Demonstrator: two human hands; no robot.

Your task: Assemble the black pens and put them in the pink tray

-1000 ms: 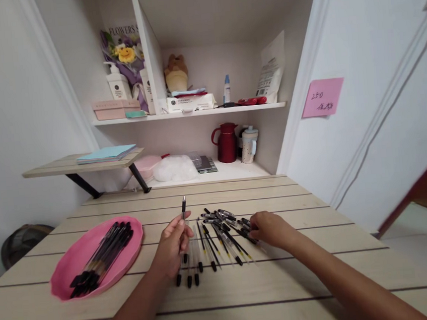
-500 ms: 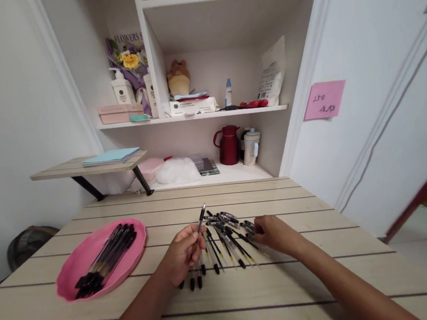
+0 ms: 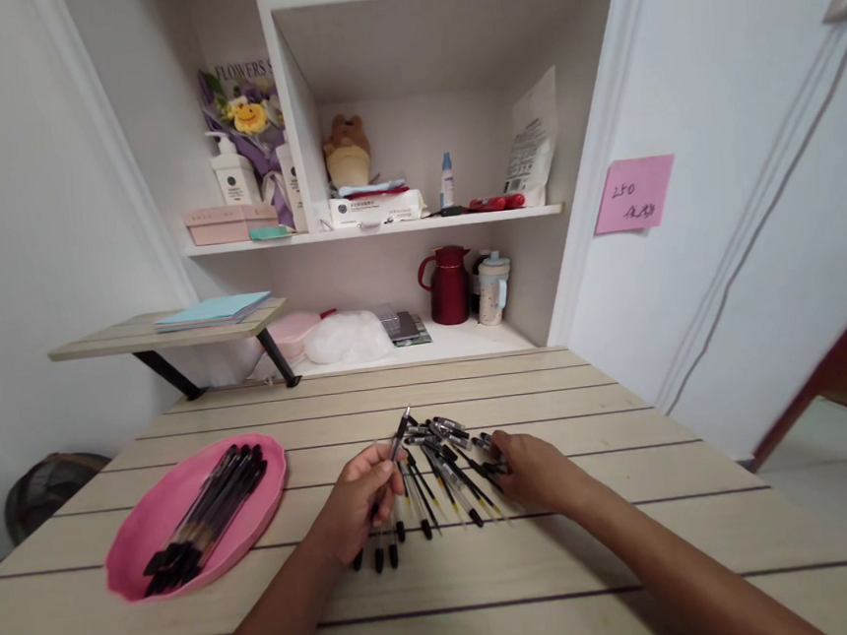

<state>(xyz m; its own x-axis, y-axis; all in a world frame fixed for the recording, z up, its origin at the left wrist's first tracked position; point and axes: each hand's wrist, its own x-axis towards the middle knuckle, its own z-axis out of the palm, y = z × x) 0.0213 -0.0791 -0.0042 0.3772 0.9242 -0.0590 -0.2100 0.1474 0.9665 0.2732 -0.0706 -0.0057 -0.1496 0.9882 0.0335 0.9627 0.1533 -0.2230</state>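
Observation:
A slim pen (image 3: 400, 433) with its metal tip pointing up is gripped in my left hand (image 3: 368, 490), whose fingers are closed around it. My right hand (image 3: 529, 466) is at the right side of a pile, fingers bent inward onto dark pieces there. Whatever sits between those fingertips is hidden. The pile has short, clear-and-black pieces that look like pen caps (image 3: 448, 429) at the far side. Several clear pen barrels with black ends and yellow bits (image 3: 439, 489) fan out nearer to me, partly behind my left hand.
On the left, a pink scalloped tray (image 3: 128, 546) holds a bundle of black pens (image 3: 208, 519). Behind it stands a small raised shelf (image 3: 106, 335) with light blue papers (image 3: 211, 311). A red jug (image 3: 448, 286) and a pale cup (image 3: 493, 290) stand at the back.
My right hand has shifted slightly left along the pile, its fingers reaching further onto the dark pieces. My left hand keeps the pen upright in much the same spot. The view has turned slightly.

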